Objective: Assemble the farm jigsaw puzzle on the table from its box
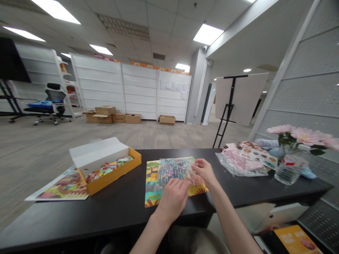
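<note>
A clear plastic sheet or bag point(176, 169) with a dense multicoloured pattern lies over a colourful illustrated board point(153, 186) on the dark table. My left hand point(174, 194) rests on its lower edge, fingers curled together; the fingertips are partly hidden. At the right edge of the plastic, my right hand point(203, 170) pinches it between thumb and fingers. To the left stands an open yellow box point(113, 178) with a white lid, holding many colourful pieces point(108, 168).
An illustrated sheet point(63, 185) lies partly under the yellow box. On the right of the table point(119, 208) are a plastic-wrapped pink bundle point(241, 160), a sticker sheet point(261, 157) and a glass vase point(288, 171) with pink flowers. An easel point(226, 113) stands behind.
</note>
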### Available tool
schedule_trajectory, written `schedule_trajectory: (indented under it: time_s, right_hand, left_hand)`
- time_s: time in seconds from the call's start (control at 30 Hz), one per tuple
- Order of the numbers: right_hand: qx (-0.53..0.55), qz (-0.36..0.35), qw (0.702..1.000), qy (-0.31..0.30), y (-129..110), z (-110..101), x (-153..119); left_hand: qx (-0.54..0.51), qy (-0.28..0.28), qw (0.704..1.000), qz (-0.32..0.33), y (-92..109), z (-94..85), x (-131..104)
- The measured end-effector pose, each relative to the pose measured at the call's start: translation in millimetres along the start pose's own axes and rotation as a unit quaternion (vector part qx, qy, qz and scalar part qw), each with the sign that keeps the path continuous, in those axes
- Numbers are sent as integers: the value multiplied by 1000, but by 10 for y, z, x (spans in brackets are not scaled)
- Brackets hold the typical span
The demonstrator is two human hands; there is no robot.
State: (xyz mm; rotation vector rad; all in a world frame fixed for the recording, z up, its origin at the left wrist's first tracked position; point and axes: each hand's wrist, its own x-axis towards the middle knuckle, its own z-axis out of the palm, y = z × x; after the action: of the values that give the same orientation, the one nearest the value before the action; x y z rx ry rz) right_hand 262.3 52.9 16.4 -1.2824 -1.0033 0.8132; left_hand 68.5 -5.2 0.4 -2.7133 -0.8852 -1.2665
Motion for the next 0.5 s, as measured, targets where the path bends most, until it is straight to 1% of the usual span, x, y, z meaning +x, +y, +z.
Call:
schedule_trajectory:
  time_s: [0.03, 0.1, 0.2, 0.27, 0.33, 0.4, 0.5]
  right_hand:
    - [14, -3, 1000, -1, -105, 15, 63]
    - [19, -17, 999, -21, -373, 37, 208]
    - [-32, -43, 996, -65, -857, 35, 457]
    - [-81, -55, 992, -74, -1173, -11, 632]
    - [-129, -63, 987, -69, -1437, -108, 809]
    - [-165, -67, 982, -56, -1623, -261, 979]
    - [-226, -50, 973, -18, -1737, -561, 1193]
  left_hand:
    - [7, 5, 1000, -2, -46, -62, -28]
    - [18, 11, 1000, -14, -116, -176, -83]
    - [26, 1, 999, -36, -162, -296, -153]
    - [31, -13, 999, -40, -168, -336, -185]
    - [39, -28, 998, -40, -171, -352, -204]
    - [46, -42, 997, -43, -176, -358, -215]
    - [53, -61, 996, -46, -181, -374, -222]
